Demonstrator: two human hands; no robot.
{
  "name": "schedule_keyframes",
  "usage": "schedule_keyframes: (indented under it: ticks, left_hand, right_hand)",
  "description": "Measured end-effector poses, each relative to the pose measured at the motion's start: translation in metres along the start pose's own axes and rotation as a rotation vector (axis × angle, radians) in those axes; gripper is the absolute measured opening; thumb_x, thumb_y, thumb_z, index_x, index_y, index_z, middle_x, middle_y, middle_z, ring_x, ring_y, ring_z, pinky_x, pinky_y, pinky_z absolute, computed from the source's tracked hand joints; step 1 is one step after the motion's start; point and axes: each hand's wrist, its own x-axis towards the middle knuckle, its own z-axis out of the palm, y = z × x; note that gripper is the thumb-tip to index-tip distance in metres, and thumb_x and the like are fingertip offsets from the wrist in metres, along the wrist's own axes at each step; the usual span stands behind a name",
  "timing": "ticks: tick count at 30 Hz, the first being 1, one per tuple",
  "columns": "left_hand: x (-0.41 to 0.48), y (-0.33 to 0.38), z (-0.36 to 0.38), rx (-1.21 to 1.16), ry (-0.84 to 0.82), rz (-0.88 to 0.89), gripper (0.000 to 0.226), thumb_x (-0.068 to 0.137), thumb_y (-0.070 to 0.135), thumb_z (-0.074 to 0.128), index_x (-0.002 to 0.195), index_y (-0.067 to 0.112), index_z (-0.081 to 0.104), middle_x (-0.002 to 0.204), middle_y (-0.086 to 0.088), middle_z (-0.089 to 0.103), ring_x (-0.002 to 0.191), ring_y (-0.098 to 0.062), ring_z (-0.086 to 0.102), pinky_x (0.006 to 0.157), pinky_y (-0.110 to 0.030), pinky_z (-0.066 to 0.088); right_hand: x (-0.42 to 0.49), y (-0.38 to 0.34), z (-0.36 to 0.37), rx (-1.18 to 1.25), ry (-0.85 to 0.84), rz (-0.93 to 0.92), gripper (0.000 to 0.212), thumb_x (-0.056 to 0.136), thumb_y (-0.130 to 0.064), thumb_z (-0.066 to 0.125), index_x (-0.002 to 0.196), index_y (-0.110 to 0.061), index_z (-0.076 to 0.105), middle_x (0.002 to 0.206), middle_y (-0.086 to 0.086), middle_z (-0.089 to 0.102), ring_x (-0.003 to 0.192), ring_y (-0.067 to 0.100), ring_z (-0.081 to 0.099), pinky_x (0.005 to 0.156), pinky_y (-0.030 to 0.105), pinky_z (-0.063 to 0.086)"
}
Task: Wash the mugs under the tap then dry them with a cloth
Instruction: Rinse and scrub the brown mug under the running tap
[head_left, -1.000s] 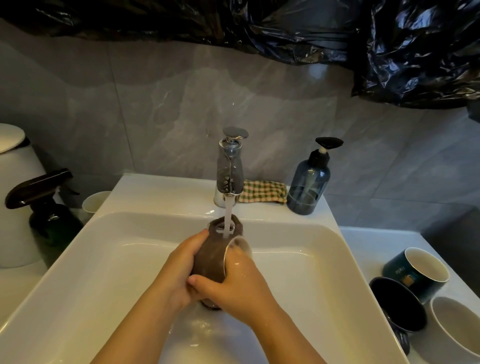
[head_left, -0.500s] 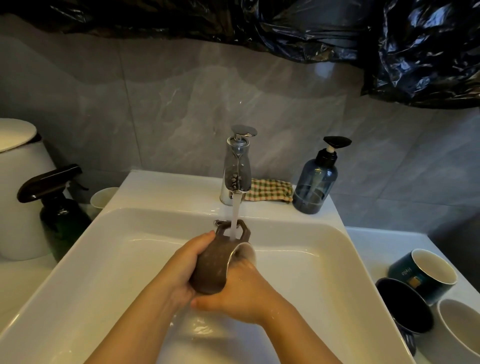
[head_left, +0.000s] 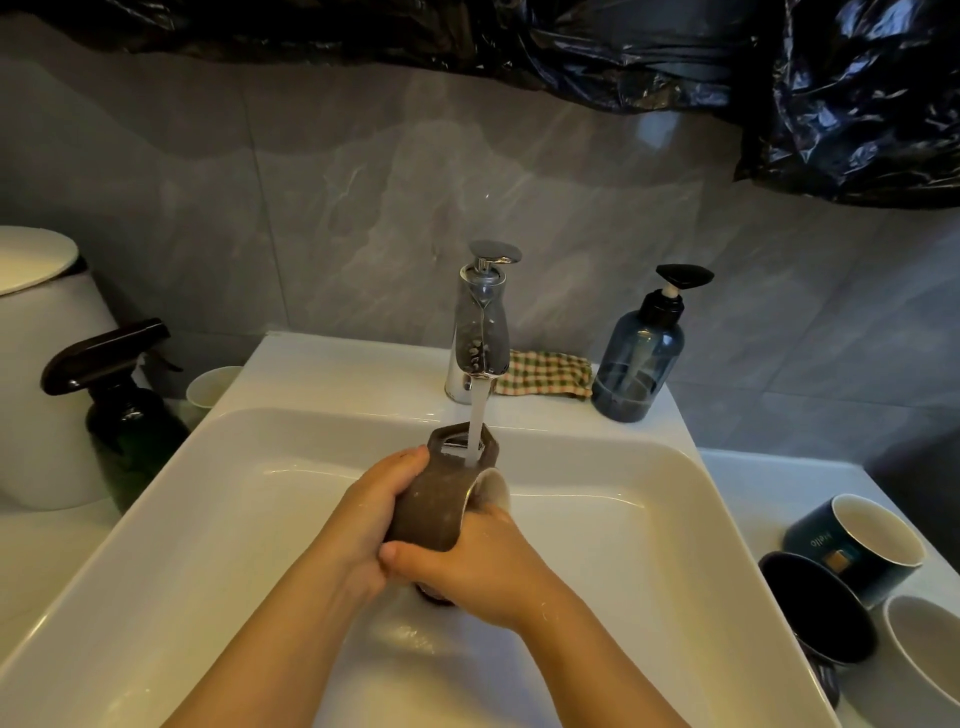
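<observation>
Mug (head_left: 431, 506) in left hand (head_left: 371, 514), right hand (head_left: 470, 571)

Speckled brown mug (head_left: 431, 509), white sink (head_left: 311, 384), green-and-red checked cloth (head_left: 545, 373), smoky blue bottle (head_left: 636, 358), black plastic sheeting (head_left: 852, 98)

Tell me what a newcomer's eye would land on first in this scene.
Dead centre, the left hand and right hand grip a brown mug tipped on its side over the white sink, with water from the chrome tap falling onto its handle end. Crumpled black plastic sheeting hangs across the top of the wall. A teal mug sits among other crockery at the right edge.
</observation>
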Motion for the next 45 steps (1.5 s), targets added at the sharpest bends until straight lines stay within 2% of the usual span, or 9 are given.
schedule_keyframes:
  ticks: [5, 8, 16, 20, 24, 31, 37, 41, 45]
  left_hand:
    - [-0.002, -0.004, 0.006, 0.162, 0.004, 0.236, 0.02, 0.088, 0.024, 0.06, 0.107, 0.022, 0.067, 0.101, -0.006, 0.072, 0.09, -0.02, 0.069, 0.071, -0.036, 0.055]
    - [-0.001, -0.006, 0.008, 0.278, 0.034, 0.367, 0.026, 0.086, 0.023, 0.062, 0.111, 0.03, 0.065, 0.111, -0.003, 0.068, 0.101, -0.022, 0.064, 0.081, -0.038, 0.055]
    - [-0.009, -0.003, 0.001, 0.196, -0.25, 0.033, 0.047, 0.065, 0.031, 0.072, 0.11, 0.034, 0.063, 0.105, -0.011, 0.069, 0.097, -0.033, 0.066, 0.071, -0.05, 0.056]
    - [-0.009, -0.005, 0.01, 0.094, -0.077, -0.052, 0.027, 0.078, 0.038, 0.06, 0.101, 0.022, 0.063, 0.089, -0.01, 0.068, 0.081, -0.028, 0.066, 0.063, -0.04, 0.054]
    - [-0.007, 0.001, 0.006, 0.006, 0.068, -0.064, 0.033, 0.081, 0.042, 0.06, 0.107, 0.022, 0.058, 0.097, -0.01, 0.066, 0.086, -0.027, 0.063, 0.062, -0.038, 0.054]
    - [-0.012, -0.001, 0.013, 0.244, 0.058, 0.099, 0.034, 0.085, 0.036, 0.061, 0.115, 0.039, 0.047, 0.112, 0.0, 0.059, 0.093, -0.025, 0.062, 0.06, -0.035, 0.055]
    - [-0.015, -0.003, 0.02, 0.366, -0.098, 0.248, 0.04, 0.072, 0.033, 0.071, 0.104, 0.045, 0.05, 0.107, 0.006, 0.061, 0.093, -0.02, 0.063, 0.059, -0.032, 0.053]
    - [-0.016, 0.0, 0.018, 0.132, -0.043, 0.03, 0.02, 0.082, 0.04, 0.057, 0.098, 0.029, 0.061, 0.09, -0.004, 0.069, 0.084, -0.027, 0.065, 0.063, -0.039, 0.051]
    - [-0.018, 0.005, 0.013, 0.085, -0.037, -0.136, 0.033, 0.079, 0.048, 0.054, 0.078, 0.016, 0.063, 0.061, -0.008, 0.067, 0.07, -0.028, 0.061, 0.061, -0.033, 0.045]
  right_hand:
    - [-0.007, -0.006, -0.01, 0.846, -0.019, 0.156, 0.018, 0.087, -0.01, 0.057, 0.099, -0.018, 0.068, 0.093, 0.003, 0.072, 0.089, 0.013, 0.068, 0.08, 0.031, 0.055]
    - [-0.001, -0.008, -0.018, 1.401, 0.072, 0.316, 0.024, 0.087, -0.012, 0.051, 0.097, -0.006, 0.071, 0.092, 0.018, 0.07, 0.091, 0.031, 0.065, 0.09, 0.046, 0.051]
    - [-0.005, -0.001, -0.03, 0.694, 0.152, 0.282, 0.021, 0.085, -0.027, 0.062, 0.105, -0.022, 0.066, 0.102, 0.006, 0.07, 0.098, 0.022, 0.065, 0.082, 0.039, 0.056]
    - [-0.003, -0.01, -0.022, 0.635, 0.44, 0.318, 0.023, 0.084, -0.044, 0.063, 0.095, -0.024, 0.06, 0.098, -0.001, 0.065, 0.088, 0.013, 0.06, 0.07, 0.024, 0.052]
    - [-0.005, -0.014, -0.027, 0.951, 0.374, 0.308, 0.054, 0.089, -0.062, 0.026, 0.115, -0.026, 0.056, 0.112, -0.001, 0.059, 0.108, 0.018, 0.055, 0.096, 0.033, 0.041]
    - [0.0, -0.009, -0.023, 1.05, 0.416, 0.263, 0.018, 0.096, -0.025, 0.048, 0.103, -0.021, 0.064, 0.097, 0.002, 0.068, 0.086, 0.013, 0.065, 0.059, 0.023, 0.055]
    - [0.007, 0.003, -0.028, 1.059, 0.609, 0.42, 0.015, 0.096, -0.033, 0.047, 0.099, -0.025, 0.06, 0.096, 0.01, 0.067, 0.08, 0.024, 0.063, 0.062, 0.034, 0.051]
    - [0.006, 0.001, -0.026, 0.941, 0.531, 0.274, 0.024, 0.095, -0.03, 0.048, 0.112, -0.026, 0.064, 0.108, 0.007, 0.068, 0.096, 0.022, 0.065, 0.072, 0.031, 0.055]
    - [0.004, -0.001, -0.03, 0.728, 0.444, 0.076, 0.029, 0.098, -0.017, 0.044, 0.107, -0.043, 0.055, 0.094, -0.015, 0.062, 0.084, 0.004, 0.059, 0.053, 0.007, 0.047]
